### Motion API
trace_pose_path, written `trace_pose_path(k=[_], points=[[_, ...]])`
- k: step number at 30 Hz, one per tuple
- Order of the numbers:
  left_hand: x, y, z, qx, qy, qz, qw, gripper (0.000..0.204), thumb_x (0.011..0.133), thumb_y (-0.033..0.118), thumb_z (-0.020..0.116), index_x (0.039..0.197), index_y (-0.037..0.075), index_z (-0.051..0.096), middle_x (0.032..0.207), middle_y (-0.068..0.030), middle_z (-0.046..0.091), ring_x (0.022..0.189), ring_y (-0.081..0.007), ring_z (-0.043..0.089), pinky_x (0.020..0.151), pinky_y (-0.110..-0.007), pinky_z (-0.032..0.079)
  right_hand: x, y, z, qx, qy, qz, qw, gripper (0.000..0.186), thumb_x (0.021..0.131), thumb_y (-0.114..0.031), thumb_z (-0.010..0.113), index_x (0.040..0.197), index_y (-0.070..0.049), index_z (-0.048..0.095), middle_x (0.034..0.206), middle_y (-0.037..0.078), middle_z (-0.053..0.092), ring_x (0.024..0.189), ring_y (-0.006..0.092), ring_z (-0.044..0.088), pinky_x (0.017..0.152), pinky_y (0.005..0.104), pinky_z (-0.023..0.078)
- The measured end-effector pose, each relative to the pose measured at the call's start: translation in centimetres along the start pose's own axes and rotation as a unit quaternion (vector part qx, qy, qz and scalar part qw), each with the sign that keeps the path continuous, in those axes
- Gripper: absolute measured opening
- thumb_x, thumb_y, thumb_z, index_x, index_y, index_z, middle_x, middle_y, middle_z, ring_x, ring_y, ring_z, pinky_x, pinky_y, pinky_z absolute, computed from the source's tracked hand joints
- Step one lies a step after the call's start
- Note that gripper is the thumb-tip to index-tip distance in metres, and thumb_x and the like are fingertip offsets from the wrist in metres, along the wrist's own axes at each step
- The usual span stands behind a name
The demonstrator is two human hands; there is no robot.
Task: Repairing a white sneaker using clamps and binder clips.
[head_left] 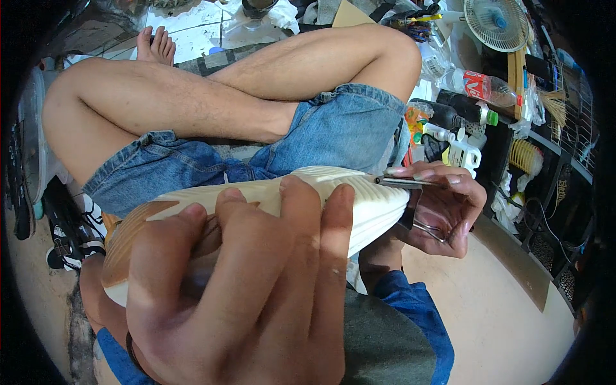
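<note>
My left hand [237,282] fills the foreground, fingers curled over a long cream piece [366,212] with ridged grooves and brown patterned areas toward its left end; I cannot make out its material. At the piece's right end, my right hand [446,208] has its fingers around a dark metal binder clip [410,199] with silver handles. The clip sits at the edge of the piece, held above my lap; its jaws are partly hidden.
My bare crossed legs [269,70] and denim shorts lie behind the piece. Bottles [484,90], a white jug [465,154], a fan [497,22] and a wire rack [574,128] crowd the right. Black-and-white footwear [67,247] lies at the left.
</note>
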State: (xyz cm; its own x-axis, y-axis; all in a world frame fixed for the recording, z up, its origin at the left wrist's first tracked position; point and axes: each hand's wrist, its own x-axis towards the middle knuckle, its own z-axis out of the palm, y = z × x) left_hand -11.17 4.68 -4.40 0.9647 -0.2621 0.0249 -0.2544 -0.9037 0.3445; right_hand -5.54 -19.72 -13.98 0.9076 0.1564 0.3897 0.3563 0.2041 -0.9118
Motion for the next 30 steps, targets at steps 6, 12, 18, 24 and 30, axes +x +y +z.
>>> trace_pose_path(k=[6, 12, 18, 24, 30], points=[[0.5, -1.6, 0.7, -0.007, -0.005, 0.034, 0.999, 0.035, 0.09, 0.034, 0.072, 0.114, 0.008, 0.073, 0.09, -0.0073, 0.073, 0.087, -0.023, 0.065, 0.072, -0.042, 0.051, 0.1, 1.4, 1.4, -0.047, 0.094, 0.037, 0.994, 0.05, 0.091, -0.038, 0.045, 0.107, 0.008, 0.055, 0.092, 0.024, 0.059, 0.077, 0.0347, 0.068, 0.066, 0.0457, 0.063], [3.5, -6.6, 8.3, -0.069, -0.116, 0.009, 0.991, 0.031, 0.088, 0.025, 0.072, 0.114, 0.007, 0.07, 0.084, -0.013, 0.071, 0.084, -0.0338, 0.067, 0.074, -0.045, 0.053, 3.0, 5.7, 1.9, -0.435, -0.039, 0.075, 0.896, 0.025, 0.093, -0.02, 0.06, 0.086, 0.003, 0.068, 0.079, 0.013, 0.064, 0.067, 0.0199, 0.064, 0.054, 0.0313, 0.05], [3.4, -8.8, 11.4, -0.16, -0.091, 0.023, 0.983, 0.034, 0.089, 0.021, 0.07, 0.121, 0.007, 0.068, 0.09, -0.0176, 0.071, 0.086, -0.0394, 0.067, 0.078, -0.046, 0.054, 4.6, 8.8, 2.5, -0.504, -0.089, 0.013, 0.859, 0.026, 0.091, -0.018, 0.064, 0.074, 0.002, 0.063, 0.058, 0.013, 0.055, 0.049, 0.0198, 0.055, 0.048, 0.0334, 0.042], [3.2, -11.0, 12.9, -0.203, -0.156, 0.014, 0.967, 0.039, 0.09, 0.019, 0.069, 0.127, 0.005, 0.064, 0.101, -0.0228, 0.071, 0.093, -0.0419, 0.067, 0.083, -0.045, 0.053, 10.2, 5.6, -1.5, -0.498, 0.06, -0.039, 0.864, 0.041, 0.101, -0.022, 0.053, 0.074, 0.004, 0.069, 0.062, 0.005, 0.063, 0.054, 0.0095, 0.058, 0.052, 0.0232, 0.043], [5.1, -11.1, 14.1, -0.252, -0.172, 0.026, 0.952, 0.039, 0.09, 0.027, 0.072, 0.119, 0.003, 0.063, 0.098, -0.0231, 0.07, 0.092, -0.041, 0.067, 0.08, -0.045, 0.052, 9.4, 4.2, -2.3, -0.467, 0.041, -0.007, 0.883, 0.042, 0.098, -0.024, 0.047, 0.084, 0.008, 0.069, 0.076, 0.009, 0.066, 0.064, 0.0108, 0.058, 0.059, 0.0226, 0.044]])
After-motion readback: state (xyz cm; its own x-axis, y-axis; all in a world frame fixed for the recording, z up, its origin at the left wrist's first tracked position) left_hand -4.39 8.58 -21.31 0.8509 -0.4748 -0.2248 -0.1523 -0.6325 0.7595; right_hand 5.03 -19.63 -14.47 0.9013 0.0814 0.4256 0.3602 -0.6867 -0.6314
